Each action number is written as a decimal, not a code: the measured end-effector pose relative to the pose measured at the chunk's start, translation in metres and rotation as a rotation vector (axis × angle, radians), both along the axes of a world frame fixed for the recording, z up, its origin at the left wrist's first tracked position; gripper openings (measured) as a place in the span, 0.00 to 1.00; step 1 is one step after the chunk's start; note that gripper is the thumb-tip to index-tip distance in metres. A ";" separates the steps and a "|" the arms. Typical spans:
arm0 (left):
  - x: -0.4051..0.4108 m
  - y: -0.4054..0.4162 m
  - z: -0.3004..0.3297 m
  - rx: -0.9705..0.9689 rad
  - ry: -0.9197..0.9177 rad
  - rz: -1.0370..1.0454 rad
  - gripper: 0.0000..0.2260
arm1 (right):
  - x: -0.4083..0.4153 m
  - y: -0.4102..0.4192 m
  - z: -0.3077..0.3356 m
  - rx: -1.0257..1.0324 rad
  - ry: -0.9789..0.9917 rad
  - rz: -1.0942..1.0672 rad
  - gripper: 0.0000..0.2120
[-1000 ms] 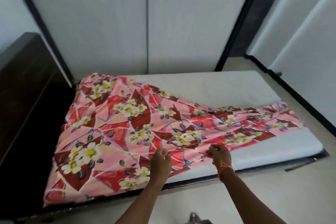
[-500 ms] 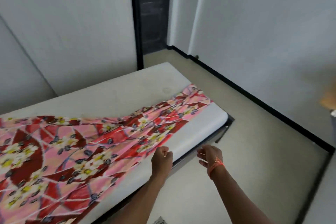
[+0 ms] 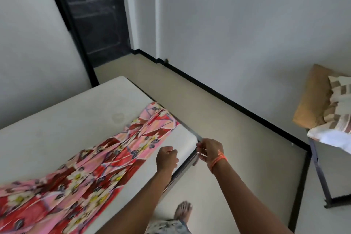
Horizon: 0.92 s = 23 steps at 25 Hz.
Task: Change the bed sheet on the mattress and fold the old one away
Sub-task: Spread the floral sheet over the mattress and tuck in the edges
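A pink and red floral bed sheet (image 3: 98, 173) lies bunched in a long band along the near side of the bare white mattress (image 3: 76, 116). Its far end reaches the mattress's right corner. My left hand (image 3: 167, 158) is curled into a fist above the bare mattress edge, just right of the sheet, and I see nothing in it. Beside the mattress corner, my right hand (image 3: 209, 150) hovers with loosely bent fingers, an orange thread on its wrist, touching no cloth.
A dark metal bed frame (image 3: 182, 171) runs under the mattress edge. At the right, a metal stand carries a tan pillow (image 3: 311, 100), a patterned cushion and a folded white cloth (image 3: 330, 137). A dark doorway (image 3: 98, 15) opens behind the bed. My bare foot (image 3: 183, 212) is on the beige floor.
Both hands gripped the sheet's near edge a second ago; they have since let go. My view and hands have shifted right along the bed to the mattress corner.
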State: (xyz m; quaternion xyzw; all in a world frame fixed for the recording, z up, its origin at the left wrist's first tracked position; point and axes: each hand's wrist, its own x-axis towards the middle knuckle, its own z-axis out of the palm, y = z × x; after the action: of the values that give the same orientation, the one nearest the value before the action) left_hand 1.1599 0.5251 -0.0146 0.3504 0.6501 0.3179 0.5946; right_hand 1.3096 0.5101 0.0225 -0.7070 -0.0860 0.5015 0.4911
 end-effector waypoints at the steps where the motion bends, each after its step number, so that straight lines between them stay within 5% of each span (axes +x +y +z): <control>1: 0.026 0.030 0.002 -0.018 -0.014 -0.002 0.08 | 0.027 0.026 0.003 -0.018 0.007 -0.009 0.05; 10: 0.200 0.249 0.013 -0.064 -0.027 0.061 0.07 | 0.223 0.255 -0.007 -0.062 0.053 0.031 0.07; 16: 0.258 0.382 0.004 -0.039 0.079 0.492 0.07 | 0.288 0.434 -0.029 -0.152 0.120 0.385 0.05; 23: 0.306 0.515 0.027 -0.033 -0.002 0.750 0.07 | 0.298 0.620 0.000 -0.066 0.098 0.736 0.03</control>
State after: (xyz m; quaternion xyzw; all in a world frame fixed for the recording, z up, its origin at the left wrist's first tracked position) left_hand 1.4664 1.0403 0.0124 0.0778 0.7376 0.5035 0.4432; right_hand 1.6079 1.1300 0.0225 -0.6194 -0.2945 0.6804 0.2584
